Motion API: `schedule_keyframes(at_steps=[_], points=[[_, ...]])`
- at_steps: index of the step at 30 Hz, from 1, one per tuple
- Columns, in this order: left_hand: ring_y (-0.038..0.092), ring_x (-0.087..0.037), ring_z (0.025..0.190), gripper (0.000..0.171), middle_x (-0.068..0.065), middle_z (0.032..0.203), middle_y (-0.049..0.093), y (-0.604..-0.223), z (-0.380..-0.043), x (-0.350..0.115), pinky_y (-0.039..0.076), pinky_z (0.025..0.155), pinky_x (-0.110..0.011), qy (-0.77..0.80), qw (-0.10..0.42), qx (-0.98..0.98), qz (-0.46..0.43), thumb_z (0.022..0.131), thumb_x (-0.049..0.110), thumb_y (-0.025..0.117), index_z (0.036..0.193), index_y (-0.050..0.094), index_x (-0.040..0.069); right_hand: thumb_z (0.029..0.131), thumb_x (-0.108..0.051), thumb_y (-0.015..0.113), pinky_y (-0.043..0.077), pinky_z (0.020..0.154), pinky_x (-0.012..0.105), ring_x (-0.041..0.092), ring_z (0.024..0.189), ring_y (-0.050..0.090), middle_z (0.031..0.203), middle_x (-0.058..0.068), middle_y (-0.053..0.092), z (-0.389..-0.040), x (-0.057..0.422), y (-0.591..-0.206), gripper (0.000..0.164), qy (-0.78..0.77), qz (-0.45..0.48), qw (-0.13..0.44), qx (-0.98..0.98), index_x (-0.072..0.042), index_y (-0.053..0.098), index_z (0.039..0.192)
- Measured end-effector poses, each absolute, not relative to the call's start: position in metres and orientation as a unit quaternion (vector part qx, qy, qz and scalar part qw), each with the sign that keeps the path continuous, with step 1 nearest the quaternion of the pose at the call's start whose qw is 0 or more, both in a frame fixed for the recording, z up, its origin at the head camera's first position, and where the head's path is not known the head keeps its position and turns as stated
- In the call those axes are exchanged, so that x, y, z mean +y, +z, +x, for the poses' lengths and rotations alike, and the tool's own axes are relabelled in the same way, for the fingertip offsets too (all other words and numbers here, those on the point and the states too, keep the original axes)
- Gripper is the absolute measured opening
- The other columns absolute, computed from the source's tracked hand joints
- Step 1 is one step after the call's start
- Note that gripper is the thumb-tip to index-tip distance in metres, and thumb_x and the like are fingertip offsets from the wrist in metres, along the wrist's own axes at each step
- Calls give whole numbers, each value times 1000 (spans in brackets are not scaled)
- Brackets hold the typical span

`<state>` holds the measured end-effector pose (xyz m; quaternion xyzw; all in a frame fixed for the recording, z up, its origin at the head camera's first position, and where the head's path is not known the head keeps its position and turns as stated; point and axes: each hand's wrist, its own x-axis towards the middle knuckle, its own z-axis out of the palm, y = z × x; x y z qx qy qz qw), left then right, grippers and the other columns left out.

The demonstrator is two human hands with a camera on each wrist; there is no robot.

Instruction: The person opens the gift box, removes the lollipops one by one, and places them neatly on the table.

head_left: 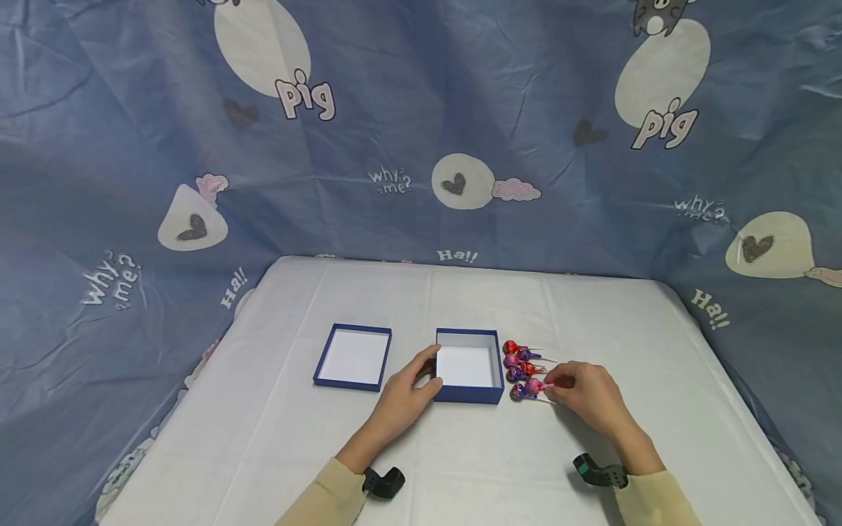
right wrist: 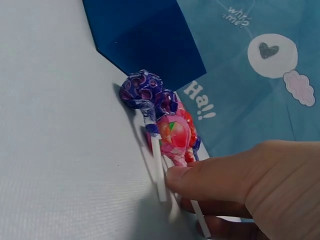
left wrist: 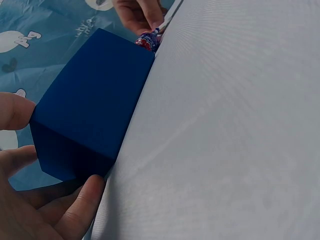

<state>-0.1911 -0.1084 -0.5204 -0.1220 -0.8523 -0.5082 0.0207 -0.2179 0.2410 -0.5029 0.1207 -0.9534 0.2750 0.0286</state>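
A blue open box (head_left: 468, 394) with a white inside stands on the white-covered table. My left hand (head_left: 409, 394) grips its left side, fingers and thumb spread along that wall and its corners. To the right of the box lies a cluster of wrapped lollipops, red, pink and purple. Over the near end of this cluster, my right hand (head_left: 585, 394) pinches a pink lollipop (right wrist: 175, 134) by its stick, thumb against it. Beside it, a purple lollipop (right wrist: 142, 90) lies with its white stick toward the hand. In the left wrist view the box (left wrist: 95, 90) hides most of the lollipops.
A shallow blue-rimmed lid (head_left: 353, 386) lies inside-up to the left of the box. The white tablecloth (head_left: 460, 467) covers the table. Behind and around it hangs a blue printed cloth (head_left: 368, 219). Each wrist wears a black band (head_left: 384, 483).
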Motion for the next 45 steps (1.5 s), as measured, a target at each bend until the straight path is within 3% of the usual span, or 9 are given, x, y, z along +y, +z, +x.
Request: schedule_keyframes(at_steps=[14,20,30,38,45], points=[[51,-18,134,58,0,149,52,-520,-191,-107,36,115,-46,-508,17,-851,-133,99,32,63,153,42,34,79,-22,88,48,66,34,12,74,58,83,-6,67,-219,244,-511,19,265,100,55,-957,-16,77,93],[51,-17,134,58,0,148,53,-520,-191,-108,36,115,-46,-506,19,-852,-131,99,33,63,153,42,34,78,-15,88,50,65,32,11,73,59,81,-6,67,-221,251,-513,15,283,109,61,-951,-16,76,87],[52,-18,133,58,-1,146,55,-521,-191,-108,37,115,-47,-502,21,-854,-132,98,33,64,152,42,33,82,-14,84,54,70,33,11,80,63,94,-4,71,-220,258,-509,22,310,113,0,-944,-20,77,102],[51,-17,134,58,0,148,53,-520,-191,-109,36,115,-46,-507,17,-852,-130,99,34,64,152,42,35,88,-19,79,50,64,28,12,80,63,92,-11,72,-218,262,-504,9,332,132,41,-933,-24,79,95],[51,-17,134,58,0,148,53,-520,-191,-109,36,115,-46,-505,16,-853,-131,99,33,63,153,41,35,85,-16,81,52,68,30,11,80,63,90,-7,72,-220,263,-507,5,301,118,19,-946,-19,79,89]])
